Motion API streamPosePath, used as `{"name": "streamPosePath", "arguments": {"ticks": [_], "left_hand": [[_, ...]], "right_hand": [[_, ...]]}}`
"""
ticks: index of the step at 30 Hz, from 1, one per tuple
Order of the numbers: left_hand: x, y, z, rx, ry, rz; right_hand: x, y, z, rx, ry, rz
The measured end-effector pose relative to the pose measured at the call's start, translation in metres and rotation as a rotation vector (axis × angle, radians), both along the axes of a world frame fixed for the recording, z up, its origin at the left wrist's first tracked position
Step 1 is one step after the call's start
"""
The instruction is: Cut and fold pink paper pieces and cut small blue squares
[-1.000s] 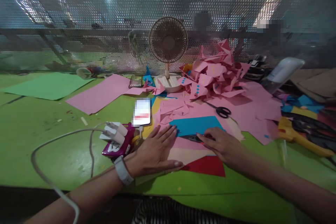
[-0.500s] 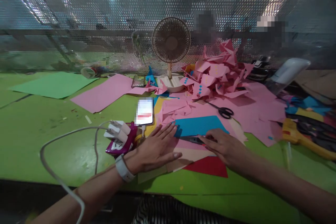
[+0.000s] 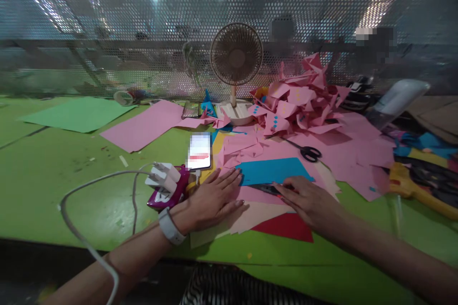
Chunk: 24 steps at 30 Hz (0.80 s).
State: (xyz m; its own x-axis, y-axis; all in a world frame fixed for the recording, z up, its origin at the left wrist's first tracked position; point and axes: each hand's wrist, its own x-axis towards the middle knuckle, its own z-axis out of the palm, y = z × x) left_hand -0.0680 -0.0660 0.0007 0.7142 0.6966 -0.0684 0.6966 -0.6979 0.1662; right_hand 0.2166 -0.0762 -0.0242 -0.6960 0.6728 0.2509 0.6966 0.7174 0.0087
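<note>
A blue sheet of paper point(image 3: 274, 170) lies on pink and cream paper in front of me. My left hand point(image 3: 213, 200) lies flat, fingers stretched, its fingertips at the left end of the blue sheet. My right hand point(image 3: 304, 200) is closed at the sheet's lower right side. From its fingers a dark, pointed, blade-like tool point(image 3: 266, 188) reaches left along the sheet's near edge, and the hand covers the rest of it. Under the right hand shows a red sheet point(image 3: 284, 227), with a cream sheet point(image 3: 255, 215) beside it.
Behind the work stand a small fan point(image 3: 236, 55) and a heap of folded pink paper point(image 3: 295, 100). Black-handled scissors point(image 3: 310, 153) lie nearby. A lit phone point(image 3: 199, 151) and white charger plugs point(image 3: 162, 178) with a looping cable sit left; a yellow-handled tool point(image 3: 411, 188) lies right.
The whole view has shifted slightly, so things appear a little farther right. Both hands keep nearly the same places at the blue sheet.
</note>
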Motion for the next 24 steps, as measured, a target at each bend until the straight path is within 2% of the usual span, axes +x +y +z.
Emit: {"name": "streamPosePath", "arguments": {"ticks": [5,12,24], "left_hand": [[-0.001,0.001,0.0,-0.001,-0.026,-0.005],[0.0,0.001,0.003,-0.028,-0.015,0.001],[0.003,0.0,0.011,-0.057,-0.001,0.023]], "right_hand": [[-0.008,0.002,0.0,0.003,0.048,0.041],[-0.01,0.007,0.004,-0.01,-0.016,0.057],[-0.008,0.018,0.013,-0.066,-0.031,0.17]]}}
